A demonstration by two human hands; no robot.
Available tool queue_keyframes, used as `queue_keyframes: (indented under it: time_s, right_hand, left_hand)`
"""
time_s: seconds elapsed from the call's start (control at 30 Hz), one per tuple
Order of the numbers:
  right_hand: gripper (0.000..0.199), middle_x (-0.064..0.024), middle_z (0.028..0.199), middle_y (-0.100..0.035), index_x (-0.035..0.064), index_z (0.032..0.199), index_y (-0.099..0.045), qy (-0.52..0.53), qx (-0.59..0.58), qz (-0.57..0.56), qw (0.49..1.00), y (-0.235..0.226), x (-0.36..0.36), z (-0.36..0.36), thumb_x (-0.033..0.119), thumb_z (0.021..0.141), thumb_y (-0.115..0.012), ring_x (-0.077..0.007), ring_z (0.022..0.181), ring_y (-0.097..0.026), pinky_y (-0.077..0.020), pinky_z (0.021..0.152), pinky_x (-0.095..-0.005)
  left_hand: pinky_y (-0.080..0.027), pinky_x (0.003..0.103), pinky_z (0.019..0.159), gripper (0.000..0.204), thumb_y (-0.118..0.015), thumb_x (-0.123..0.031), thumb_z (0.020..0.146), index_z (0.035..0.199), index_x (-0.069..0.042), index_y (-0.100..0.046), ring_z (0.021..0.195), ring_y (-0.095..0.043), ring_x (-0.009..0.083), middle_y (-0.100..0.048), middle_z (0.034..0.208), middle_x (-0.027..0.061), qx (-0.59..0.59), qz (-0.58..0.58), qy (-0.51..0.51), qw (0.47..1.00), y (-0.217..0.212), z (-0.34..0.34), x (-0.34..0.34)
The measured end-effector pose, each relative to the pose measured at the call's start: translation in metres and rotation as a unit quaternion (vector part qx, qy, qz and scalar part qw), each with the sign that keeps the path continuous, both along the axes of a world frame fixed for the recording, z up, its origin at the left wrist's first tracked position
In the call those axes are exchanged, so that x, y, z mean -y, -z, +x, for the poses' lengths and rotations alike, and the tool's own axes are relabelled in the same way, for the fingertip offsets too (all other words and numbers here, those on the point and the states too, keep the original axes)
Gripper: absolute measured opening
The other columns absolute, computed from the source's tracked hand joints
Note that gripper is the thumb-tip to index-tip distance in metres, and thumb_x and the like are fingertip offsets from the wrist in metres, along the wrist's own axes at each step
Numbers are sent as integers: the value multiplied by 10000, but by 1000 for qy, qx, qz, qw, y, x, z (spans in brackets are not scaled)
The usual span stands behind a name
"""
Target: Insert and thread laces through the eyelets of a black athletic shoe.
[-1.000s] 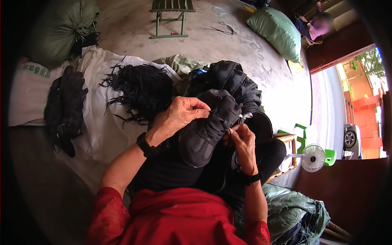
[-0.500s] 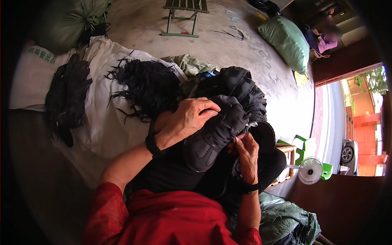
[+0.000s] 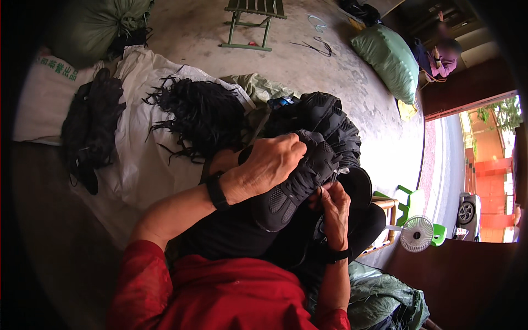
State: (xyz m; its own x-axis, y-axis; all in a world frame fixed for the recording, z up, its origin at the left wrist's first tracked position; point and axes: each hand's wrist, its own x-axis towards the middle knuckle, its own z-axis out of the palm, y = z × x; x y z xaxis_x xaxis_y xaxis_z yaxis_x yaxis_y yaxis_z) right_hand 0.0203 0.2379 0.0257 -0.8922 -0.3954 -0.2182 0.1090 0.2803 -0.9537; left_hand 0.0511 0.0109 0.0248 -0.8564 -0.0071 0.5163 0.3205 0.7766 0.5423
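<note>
A broad, creased white sheet lies on the floor toward my eleven o'clock, its folds uneven and soft-edged. Farther off, at one o'clock, a plump pale-green sack bulges like a pillow. Nearer in the same direction, a heap of black shoes is packed close, ridged and rounded. On the sheet, between eleven and twelve, sits a bundle of black strips, matted at its middle and stringy round its rim.

The black shoe is over my dark-clad lap, between twelve and one, just this side of the heap. Its rounded toe is textured mesh; its long axis slants, toe pointing to seven o'clock, opening toward one. My left hand covers its ten o'clock edge, fingers curled together; I cannot tell whether their tips grip anything. My right hand, at the shoe's four o'clock, pinches thumb against forefinger on what looks like a thin dark lace.
</note>
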Motion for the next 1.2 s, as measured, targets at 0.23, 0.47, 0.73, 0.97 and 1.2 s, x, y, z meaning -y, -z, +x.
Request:
queue_keyframes:
  time_s: [0.23, 0.47, 0.73, 0.97, 1.2]
  right_hand:
    - [148, -44, 750, -660, 26, 915, -588, -15, -4, 4, 1000, 4, -3, -2, 160, 970, -617, -103, 628, -621, -470, 577, -221]
    - [153, -51, 748, -658, 19, 916, -587, 4, 2, -3, 1000, 1, 0, -1, 158, 970, -619, -106, 624, -621, -485, 587, -226]
    - [159, -52, 740, -656, 15, 918, -587, -18, 2, 13, 1000, 5, -3, -3, 161, 968, -625, -110, 616, -619, -491, 585, -227]
    - [157, -52, 746, -656, 16, 926, -585, 7, 20, -16, 1000, 4, -2, -3, 161, 971, -623, -107, 628, -618, -491, 586, -228]
    - [156, -50, 755, -657, 15, 922, -579, -12, 24, -2, 1000, 2, -4, -4, 157, 975, -615, -100, 633, -615, -489, 596, -223]
  left_hand:
    - [-527, 324, 621, 58, -601, -73, 830, 822, -29, -565, 722, -634, 230, -545, 780, 88, -79, -195, 88, 974, -5, -11, 11]
    - [-501, 415, 597, 88, -637, -52, 809, 825, -78, -554, 696, -624, 323, -576, 756, 90, 10, 177, -20, 984, 28, -14, -10]
    - [-543, 361, 575, 109, -647, -23, 836, 898, -50, -562, 681, -641, 289, -574, 826, 92, -10, -57, 83, 995, 14, -5, 13]
    - [-504, 402, 578, 96, -634, 7, 821, 859, -47, -564, 673, -626, 321, -571, 753, 115, -14, 150, -8, 989, 27, -15, -11]
    - [-536, 328, 553, 78, -607, -13, 815, 855, -27, -541, 654, -638, 236, -522, 826, 100, -36, -105, 77, 991, 2, -6, 8]
